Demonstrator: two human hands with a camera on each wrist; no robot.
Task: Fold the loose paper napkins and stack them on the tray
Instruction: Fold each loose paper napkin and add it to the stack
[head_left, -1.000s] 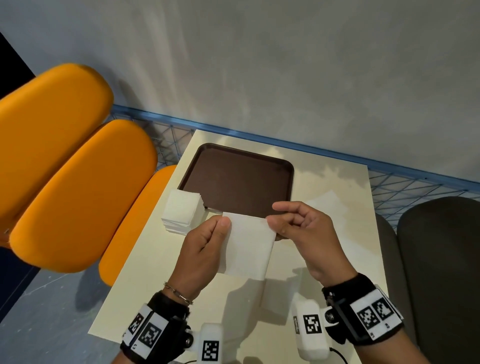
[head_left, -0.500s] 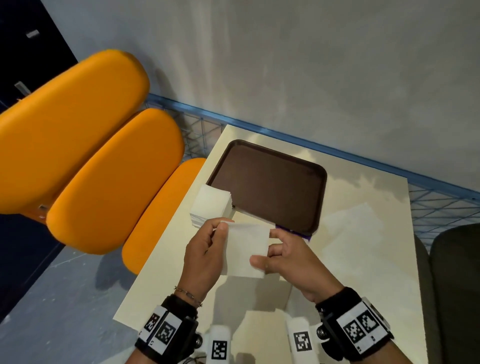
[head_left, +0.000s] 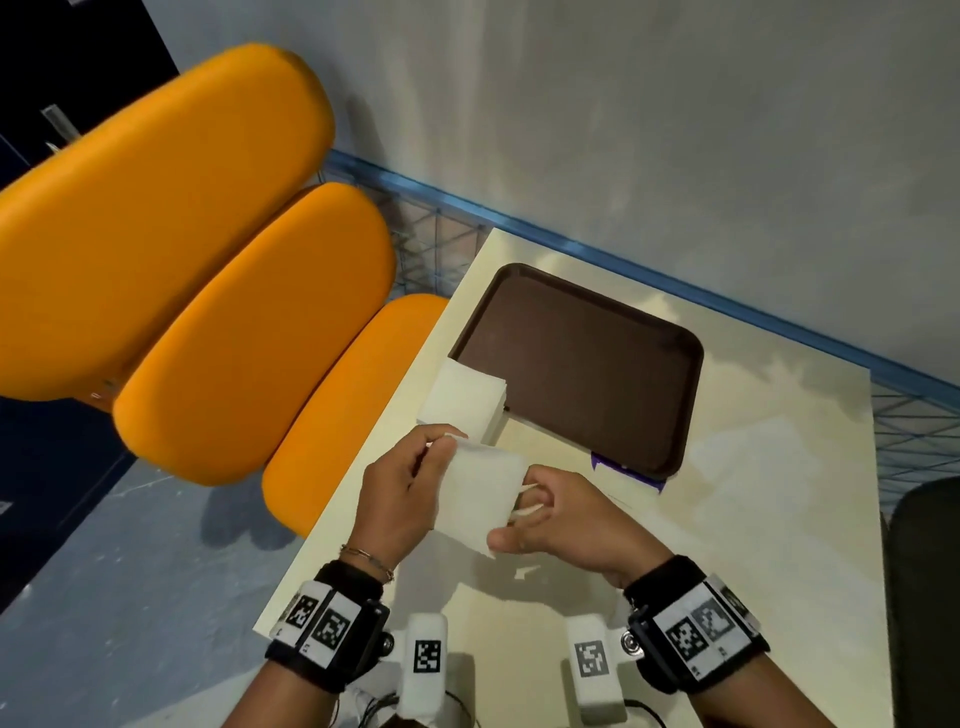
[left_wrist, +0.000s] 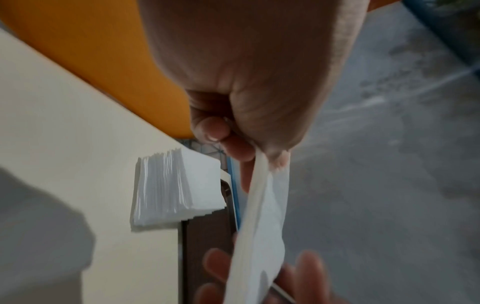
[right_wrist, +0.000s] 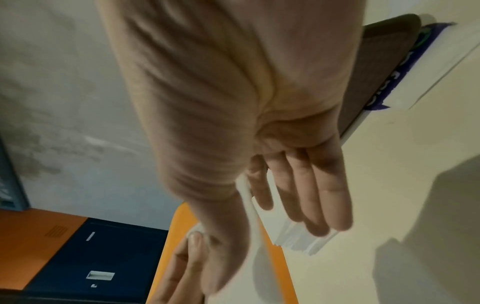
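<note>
I see left hand (head_left: 400, 499) pinching paper napkin (head_left: 480, 496) top corner | right hand (head_left: 556, 519) grasping opposite edge, mid-air above surface (head_left: 753, 519), for folding | brown tray (head_left: 582, 364) bare.

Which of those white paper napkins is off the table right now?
The single napkin held up between the left hand and right hand. The other napkins sit in a stack on the table beside the brown tray.
</note>
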